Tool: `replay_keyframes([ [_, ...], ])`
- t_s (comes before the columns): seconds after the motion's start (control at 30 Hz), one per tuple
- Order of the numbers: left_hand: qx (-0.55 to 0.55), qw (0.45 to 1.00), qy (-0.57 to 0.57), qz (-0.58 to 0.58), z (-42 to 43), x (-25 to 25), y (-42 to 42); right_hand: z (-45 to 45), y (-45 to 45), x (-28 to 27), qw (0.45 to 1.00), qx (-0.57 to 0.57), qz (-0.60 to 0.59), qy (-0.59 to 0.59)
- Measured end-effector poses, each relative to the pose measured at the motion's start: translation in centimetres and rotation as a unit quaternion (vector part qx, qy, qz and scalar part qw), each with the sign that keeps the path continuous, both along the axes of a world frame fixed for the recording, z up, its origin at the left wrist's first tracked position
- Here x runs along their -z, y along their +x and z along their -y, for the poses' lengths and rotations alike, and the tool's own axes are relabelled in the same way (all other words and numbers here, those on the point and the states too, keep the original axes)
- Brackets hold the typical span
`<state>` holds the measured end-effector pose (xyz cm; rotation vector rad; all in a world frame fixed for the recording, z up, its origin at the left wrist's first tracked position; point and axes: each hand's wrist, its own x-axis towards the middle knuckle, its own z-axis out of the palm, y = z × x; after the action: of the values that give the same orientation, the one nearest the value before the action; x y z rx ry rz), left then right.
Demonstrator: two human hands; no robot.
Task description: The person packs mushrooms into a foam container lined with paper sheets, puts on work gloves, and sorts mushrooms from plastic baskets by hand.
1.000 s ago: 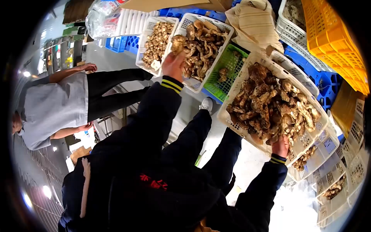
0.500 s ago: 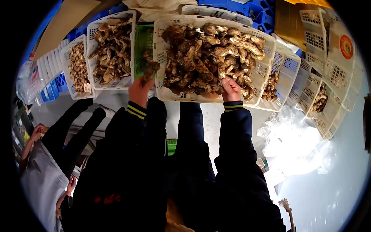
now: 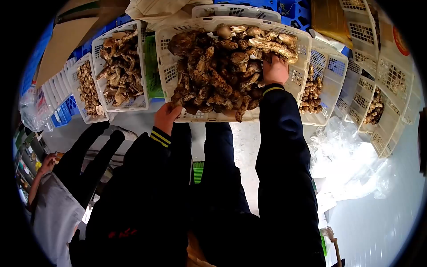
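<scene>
A large white perforated crate (image 3: 299, 82) stands in front of me, heaped with brown, thick-stemmed mushrooms (image 3: 218, 82). At its near left corner is my left hand (image 3: 165, 118), fingers closed on the rim beside the mushrooms there. My right hand (image 3: 275, 72) reaches into the right part of the heap, under a long pale-stemmed mushroom (image 3: 271, 46). Its fingertips are hidden among the mushrooms, so whether they grip one does not show.
Left stand a green crate (image 3: 154, 73), a white crate of larger mushrooms (image 3: 120, 71) and one of small mushrooms (image 3: 89, 84). Crates with mushrooms (image 3: 312, 95) and stacked crates (image 3: 391, 84) stand right. Clear plastic (image 3: 342, 155) lies on the floor. A person (image 3: 58, 204) is at lower left.
My left hand has moved from beside the green crate to the big crate's near left corner; the mushroom it held no longer shows in it. My right hand has reached deeper into the heap.
</scene>
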<state>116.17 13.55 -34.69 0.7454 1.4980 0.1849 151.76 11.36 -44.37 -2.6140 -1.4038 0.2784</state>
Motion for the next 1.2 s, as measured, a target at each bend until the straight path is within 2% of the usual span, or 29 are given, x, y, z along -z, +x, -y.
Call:
replay_keyframes([
  [0.07,-0.049,0.999,0.0,0.024,0.1,0.0,0.8,0.8,0.6,-0.2,0.979,0.072,-0.184,0.058],
  [0.1,-0.049,0.999,0.0,0.023,-0.1,0.0,1.1,1.2,0.8,-1.1,0.918,0.166,-0.358,0.045],
  [0.13,-0.043,0.999,0.0,0.022,-0.2,0.0,1.5,2.2,0.9,-0.4,0.881,0.169,-0.433,0.087],
  [0.2,-0.037,0.999,-0.002,0.022,-0.3,0.0,2.1,3.6,0.4,-1.9,0.805,0.213,-0.549,0.071],
  [0.27,-0.032,0.998,-0.002,0.051,-0.4,0.1,2.4,5.4,-0.8,-2.0,0.797,0.192,-0.565,0.089],
  [0.3,-0.029,0.998,-0.002,0.051,-0.6,-0.2,2.8,6.0,-0.9,-2.7,0.797,0.167,-0.578,0.052],
  [0.4,-0.03,0.998,-0.002,0.049,-0.8,-1.8,4.1,8.1,-1.5,-3.2,0.831,0.114,-0.544,0.004],
  [0.43,-0.039,0.998,-0.015,0.039,-1.0,-2.9,5.0,8.6,-1.6,-3.0,0.804,0.097,-0.587,-0.005],
  [0.47,-0.047,0.998,-0.027,0.029,-1.2,-3.6,5.6,9.1,-1.7,-2.8,0.805,0.098,-0.585,-0.001],
  [0.53,-0.013,0.999,-0.016,0.038,-0.6,-2.5,5.0,9.0,-2.5,-4.0,0.867,0.044,-0.495,-0.019],
  [0.57,0.018,0.999,-0.006,0.044,-0.4,-1.7,4.7,8.5,-2.4,-5.0,0.914,0.013,-0.405,0.0],
  [0.6,0.022,0.999,-0.005,0.047,-0.5,-1.9,5.3,7.5,-2.2,-5.4,0.916,0.016,-0.402,0.003],
  [0.67,0.08,0.996,0.022,0.032,-0.2,-2.6,7.0,5.6,-1.5,-4.6,0.986,-0.025,-0.157,0.055],
  [0.7,0.145,0.978,0.144,0.043,0.6,-1.7,6.9,4.1,-1.0,-4.6,0.992,-0.046,-0.103,0.051],
  [0.73,0.143,0.979,0.143,0.04,0.9,-1.9,7.4,2.7,-0.8,-3.9,0.995,-0.069,-0.052,0.048],
  [0.8,0.092,0.995,0.032,0.006,1.1,-2.8,7.6,0.3,-0.2,-0.6,0.992,-0.116,0.041,0.013],
  [0.83,0.141,0.99,0.017,-0.008,1.0,-3.0,6.9,-0.5,-0.4,0.4,0.986,-0.122,0.107,-0.047],
  [0.87,0.139,0.99,0.016,-0.012,1.0,-2.7,6.0,-0.9,-0.7,1.3,0.979,-0.12,0.147,-0.069],
  [1.0,0.138,0.99,0.012,-0.003,2.1,-0.6,2.2,-0.3,0.4,0.8,0.971,-0.18,0.155,-0.023],
  [1.07,0.058,0.998,-0.011,0.027,1.7,-1.0,1.8,-0.5,0.4,-0.7,0.973,-0.191,0.123,-0.043],
  [1.2,0.075,0.997,0.006,0.005,0.8,-1.5,1.1,-0.5,0.3,-3.7,0.98,-0.173,0.091,-0.04],
])
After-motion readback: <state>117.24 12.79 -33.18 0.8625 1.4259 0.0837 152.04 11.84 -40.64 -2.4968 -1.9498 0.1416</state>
